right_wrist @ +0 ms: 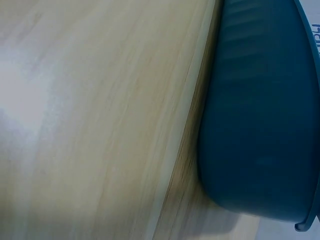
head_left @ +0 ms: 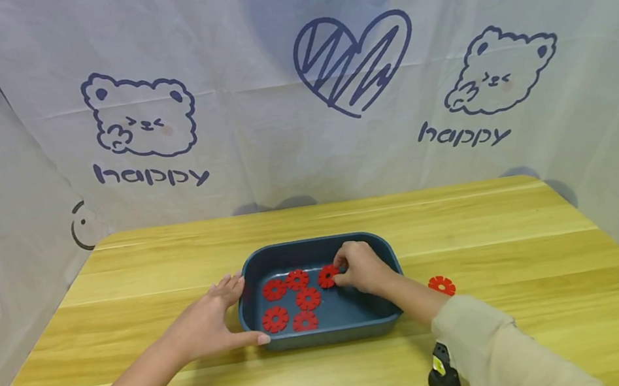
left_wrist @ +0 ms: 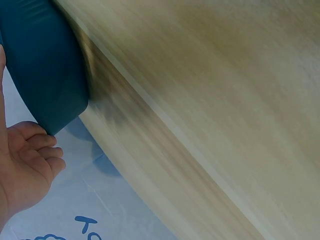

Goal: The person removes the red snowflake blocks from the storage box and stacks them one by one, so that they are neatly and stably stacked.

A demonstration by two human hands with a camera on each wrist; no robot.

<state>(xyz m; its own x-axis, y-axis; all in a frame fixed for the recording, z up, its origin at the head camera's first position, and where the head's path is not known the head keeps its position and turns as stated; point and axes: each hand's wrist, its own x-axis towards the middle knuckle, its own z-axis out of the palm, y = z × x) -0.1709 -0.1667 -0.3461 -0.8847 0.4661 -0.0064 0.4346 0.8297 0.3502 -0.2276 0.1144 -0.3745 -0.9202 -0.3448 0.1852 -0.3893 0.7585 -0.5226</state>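
A dark blue tub (head_left: 341, 333) stands on the table with several red notched discs (head_left: 273, 289) lying flat inside, mostly toward its left half. My left hand (head_left: 209, 322) holds the tub's left end, thumb along the near rim and fingers at the far left corner. Its curled fingers also show beside the tub (left_wrist: 47, 65) in the left wrist view. Inside the tub, my right hand (head_left: 363, 269) pinches the right edge of one red disc (head_left: 322, 277) between thumb and fingers. The right wrist view shows only the tub's outer wall (right_wrist: 260, 120), with that hand out of frame.
Another red disc (head_left: 449, 288) lies on the wooden table (head_left: 541, 319), right of the tub and beside the right forearm. A black device (head_left: 444, 378) is strapped at the right sleeve. White cloth (head_left: 279, 144) with drawings hangs behind the table and along both sides.
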